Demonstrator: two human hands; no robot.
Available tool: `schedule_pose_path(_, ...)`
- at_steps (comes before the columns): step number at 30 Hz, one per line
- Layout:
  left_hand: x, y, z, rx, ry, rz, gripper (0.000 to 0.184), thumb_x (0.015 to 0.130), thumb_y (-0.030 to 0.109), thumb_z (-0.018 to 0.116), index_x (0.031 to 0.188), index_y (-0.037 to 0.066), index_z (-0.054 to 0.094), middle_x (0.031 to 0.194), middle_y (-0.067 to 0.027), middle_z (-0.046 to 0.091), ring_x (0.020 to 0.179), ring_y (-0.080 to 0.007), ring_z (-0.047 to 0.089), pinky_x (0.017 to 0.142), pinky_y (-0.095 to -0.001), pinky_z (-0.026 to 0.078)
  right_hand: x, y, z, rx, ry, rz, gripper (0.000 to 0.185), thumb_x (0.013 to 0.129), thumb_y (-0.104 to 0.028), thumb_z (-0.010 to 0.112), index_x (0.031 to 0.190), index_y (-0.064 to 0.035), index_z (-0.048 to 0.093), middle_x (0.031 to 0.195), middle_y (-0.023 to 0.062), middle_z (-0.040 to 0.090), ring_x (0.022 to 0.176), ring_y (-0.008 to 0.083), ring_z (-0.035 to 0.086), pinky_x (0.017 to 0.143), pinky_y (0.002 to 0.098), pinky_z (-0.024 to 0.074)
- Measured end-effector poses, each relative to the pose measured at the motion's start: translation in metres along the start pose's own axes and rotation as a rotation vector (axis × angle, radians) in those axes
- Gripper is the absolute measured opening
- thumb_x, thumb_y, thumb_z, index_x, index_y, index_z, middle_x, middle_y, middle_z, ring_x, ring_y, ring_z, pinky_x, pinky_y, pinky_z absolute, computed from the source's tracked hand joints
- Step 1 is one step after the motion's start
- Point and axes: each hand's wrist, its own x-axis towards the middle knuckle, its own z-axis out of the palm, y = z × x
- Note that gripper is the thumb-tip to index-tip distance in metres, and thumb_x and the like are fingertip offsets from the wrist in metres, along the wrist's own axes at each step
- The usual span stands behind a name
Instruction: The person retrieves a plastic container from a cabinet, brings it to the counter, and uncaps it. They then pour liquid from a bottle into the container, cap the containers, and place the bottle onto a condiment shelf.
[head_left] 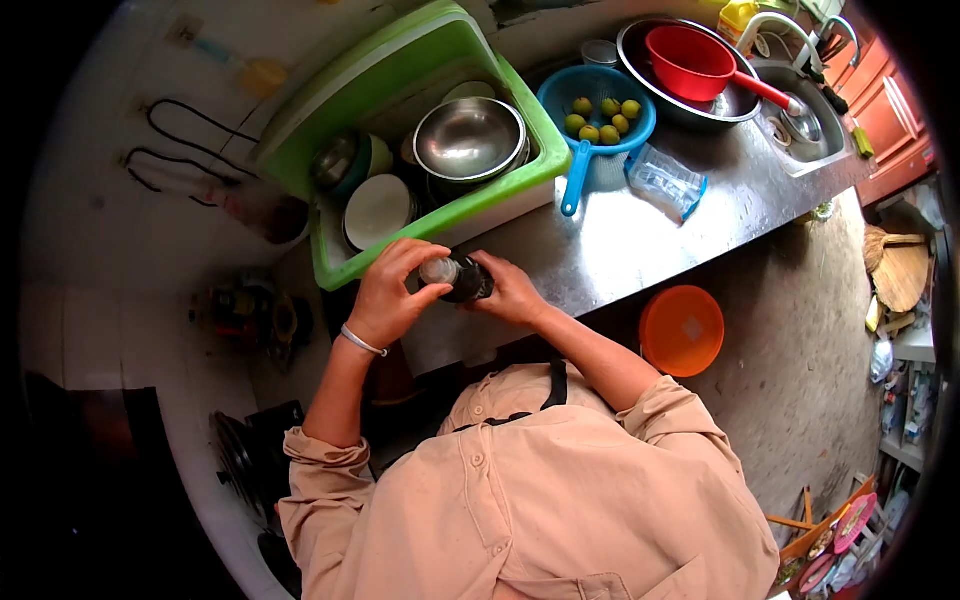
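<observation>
A small dark bottle or jar with a pale, see-through top is held in front of me, just off the front of the green-rimmed bin. My left hand, with a light band at the wrist, curls its thumb and fingers about the top. My right hand wraps round the dark body from the other side. What is inside the bottle cannot be made out.
The green-rimmed bin holds metal bowls and a white bowl. On the steel counter are a blue strainer with several round fruits, a plastic packet, a red ladle-like pan and a sink. An orange round lid is below.
</observation>
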Motion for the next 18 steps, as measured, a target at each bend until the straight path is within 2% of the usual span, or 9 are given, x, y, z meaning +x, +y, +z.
schedule_pose_path(4, 0.001, -0.006, -0.005, 0.002, -0.053, 0.061, 0.046, 0.069, 0.006, 0.080, 0.113, 0.005, 0.066, 0.110, -0.0120, 0.065, 0.104, -0.0311, 0.060, 0.092, -0.0385, 0.048, 0.002, 0.005, 0.001, 0.003, -0.001, -0.037, 0.065, 0.065, -0.026, 0.087, 0.119, -0.0081, 0.056, 0.105, 0.0165, 0.065, 0.100, 0.0370, 0.063, 0.086, 0.0424, 0.0490)
schedule_pose_path(8, -0.006, -0.009, 0.014, -0.089, 0.048, 0.012, 0.055, 0.070, 0.005, 0.081, 0.122, 0.007, 0.063, 0.111, -0.0100, 0.065, 0.107, -0.0267, 0.061, 0.094, -0.0360, 0.047, 0.003, 0.008, 0.001, 0.041, -0.016, -0.042, 0.065, 0.066, -0.027, 0.086, 0.119, -0.0077, 0.055, 0.106, 0.0175, 0.064, 0.101, 0.0379, 0.061, 0.086, 0.0435, 0.0483)
schedule_pose_path(10, -0.012, -0.006, 0.033, -0.443, 0.194, -0.136, 0.065, 0.072, 0.003, 0.082, 0.132, 0.010, 0.058, 0.121, -0.0088, 0.063, 0.110, -0.0205, 0.059, 0.096, -0.0340, 0.047, 0.003, 0.008, 0.003, 0.033, -0.008, -0.081, 0.065, 0.066, -0.027, 0.085, 0.120, -0.0074, 0.054, 0.106, 0.0181, 0.064, 0.101, 0.0391, 0.061, 0.086, 0.0445, 0.0482)
schedule_pose_path(11, -0.014, -0.004, 0.039, -0.526, 0.227, -0.222, 0.060, 0.075, 0.004, 0.082, 0.129, 0.009, 0.058, 0.119, -0.0072, 0.063, 0.110, -0.0173, 0.058, 0.098, -0.0330, 0.046, 0.003, 0.008, 0.004, 0.039, 0.006, -0.086, 0.065, 0.067, -0.027, 0.085, 0.120, -0.0065, 0.054, 0.107, 0.0182, 0.063, 0.101, 0.0390, 0.061, 0.086, 0.0446, 0.0480)
schedule_pose_path(12, -0.014, -0.008, 0.049, -0.525, 0.244, -0.226, 0.060, 0.075, 0.004, 0.082, 0.129, 0.009, 0.058, 0.119, -0.0072, 0.063, 0.110, -0.0173, 0.058, 0.098, -0.0330, 0.046, 0.003, 0.008, 0.006, 0.043, 0.019, -0.090, 0.066, 0.067, -0.027, 0.085, 0.121, -0.0057, 0.054, 0.108, 0.0184, 0.063, 0.102, 0.0389, 0.061, 0.087, 0.0446, 0.0478)
schedule_pose_path(14, -0.014, -0.018, 0.074, -0.654, 0.337, -0.275, 0.048, 0.076, 0.005, 0.082, 0.119, 0.007, 0.060, 0.118, -0.0061, 0.064, 0.111, -0.0170, 0.059, 0.099, -0.0326, 0.045, 0.003, 0.008, 0.011, 0.039, 0.034, -0.125, 0.065, 0.066, -0.027, 0.085, 0.119, -0.0054, 0.054, 0.108, 0.0188, 0.063, 0.102, 0.0399, 0.060, 0.086, 0.0448, 0.0477)
schedule_pose_path(16, -0.008, -0.020, 0.096, -0.493, 0.543, -0.222, 0.036, 0.078, 0.006, 0.082, 0.106, 0.007, 0.060, 0.110, -0.0066, 0.067, 0.111, -0.0195, 0.060, 0.098, -0.0332, 0.046, 0.004, 0.017, 0.019, -0.025, 0.150, -0.164, 0.064, 0.065, -0.027, 0.085, 0.117, -0.0057, 0.054, 0.107, 0.0195, 0.063, 0.101, 0.0413, 0.059, 0.085, 0.0450, 0.0479)
schedule_pose_path(18, -0.002, -0.023, 0.110, -0.521, 0.690, -0.195, 0.029, 0.079, 0.003, 0.080, 0.099, 0.006, 0.058, 0.105, -0.0071, 0.069, 0.112, -0.0212, 0.061, 0.100, -0.0353, 0.046, 0.005, 0.021, 0.024, -0.035, 0.105, -0.164, 0.065, 0.063, -0.025, 0.085, 0.117, -0.0059, 0.054, 0.105, 0.0197, 0.063, 0.101, 0.0424, 0.059, 0.084, 0.0451, 0.0481)
